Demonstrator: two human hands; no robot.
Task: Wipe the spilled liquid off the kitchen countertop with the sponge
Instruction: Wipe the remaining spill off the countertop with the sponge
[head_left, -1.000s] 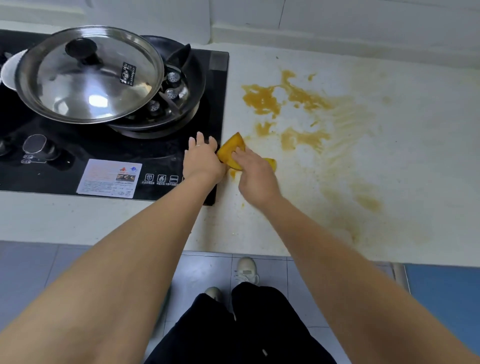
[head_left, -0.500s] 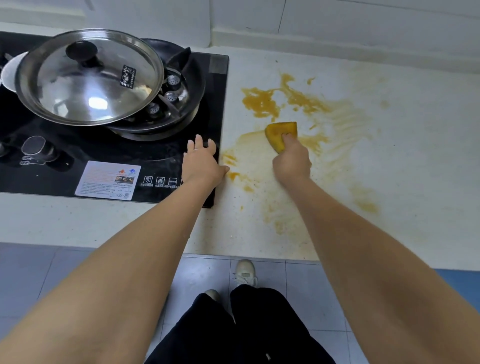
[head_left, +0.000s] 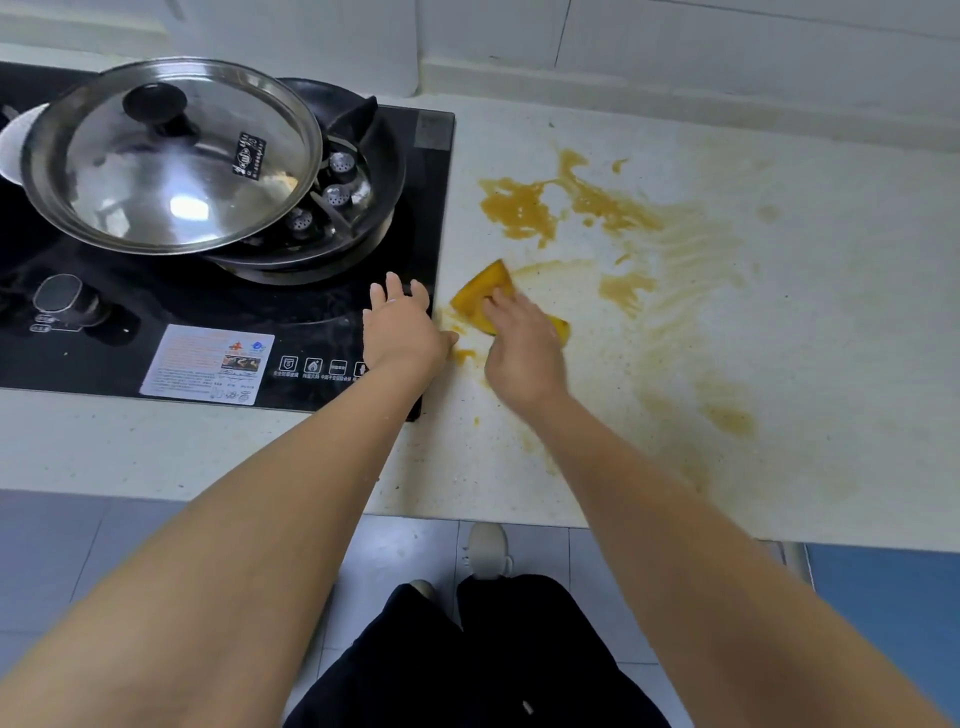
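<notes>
An orange-brown spill (head_left: 524, 205) spreads over the pale countertop (head_left: 831, 322), with thick patches at the back and smeared streaks to the right. My right hand (head_left: 522, 343) grips the yellow sponge (head_left: 480, 293) and presses it on the counter just right of the stove's edge. Part of the sponge is hidden under my fingers. My left hand (head_left: 402, 330) rests flat, fingers straight, on the right front corner of the black stove (head_left: 260, 338).
A steel pan lid (head_left: 171, 156) lies tilted over a dark pan (head_left: 363, 187) on the burner. A knob (head_left: 65, 299) sits at the stove's front left. The counter's front edge runs below my forearms, with tiled floor and my shoes beneath.
My right hand has pulled the sponge back from the middle of the spill towards the stove edge, down and left. The left hand has stayed on the stove corner.
</notes>
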